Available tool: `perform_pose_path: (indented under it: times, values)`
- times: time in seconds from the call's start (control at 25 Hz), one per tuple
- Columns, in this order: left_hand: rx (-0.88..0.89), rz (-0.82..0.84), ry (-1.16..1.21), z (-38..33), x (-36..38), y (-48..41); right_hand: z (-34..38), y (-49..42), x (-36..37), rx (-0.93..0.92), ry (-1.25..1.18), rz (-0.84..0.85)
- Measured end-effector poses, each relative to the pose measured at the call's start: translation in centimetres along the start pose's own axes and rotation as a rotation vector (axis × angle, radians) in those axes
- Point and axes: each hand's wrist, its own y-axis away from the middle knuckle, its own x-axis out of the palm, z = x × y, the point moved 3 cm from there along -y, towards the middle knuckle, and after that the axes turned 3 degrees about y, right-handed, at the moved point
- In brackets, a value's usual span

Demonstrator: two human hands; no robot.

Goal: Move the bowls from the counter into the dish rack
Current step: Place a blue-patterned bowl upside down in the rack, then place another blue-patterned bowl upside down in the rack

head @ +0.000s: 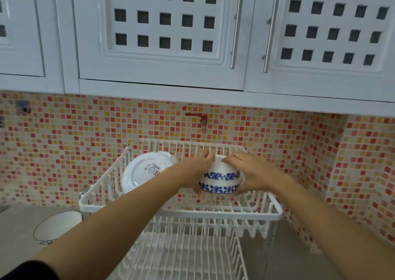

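Two white bowls with blue flower bands [220,182] are stacked upside down in the upper tier of the white wire dish rack [275,213]. My left hand [197,168] grips the stack's left side and my right hand [250,171] grips its right side. Another white bowl [53,227] stands upright on the grey counter [15,232], left of the rack and partly hidden by my left forearm. Whether the stack rests on the wires or hangs just above them I cannot tell.
A white plate [141,172] leans on edge at the upper tier's left. The rack's lower tier [181,256] shows only bare wires. White wall cupboards [162,34] hang low above the rack. Mosaic tiled walls close in behind and at the right.
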Motion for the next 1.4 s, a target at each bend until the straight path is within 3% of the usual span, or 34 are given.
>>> perform_pose_path:
  times: [0.36,0.52,0.8,0.92,1.16,1.28,1.4]
  values:
    - [-0.065,-0.039,-0.271,-1.5,1.9,-0.4,0.9,-1.6,1.6,-0.046,0.177,0.081]
    - [-0.101,-0.015,-0.272,-1.3,2.7,-0.7,1.4,-1.8,1.8,-0.073,0.222,0.126]
    - [-0.132,0.074,-0.082,-1.1,2.7,-0.5,2.0,-1.2,1.0,-0.025,0.219,0.173]
    - [-0.153,0.027,0.058,0.1,0.0,0.6,2.4,-1.3,-0.8,0.070,0.090,0.184]
    - [-0.303,-0.153,0.046,9.1,-6.5,7.0,10.4,-7.3,-7.9,0.178,-0.175,-0.221]
    - [-0.468,-0.152,0.016,17.1,-6.8,12.3,17.6,-12.7,-9.6,0.154,-0.282,-0.216]
    - [-0.631,-0.087,0.097,25.5,-4.5,18.1,25.2,-17.8,-8.8,0.134,-0.349,-0.074]
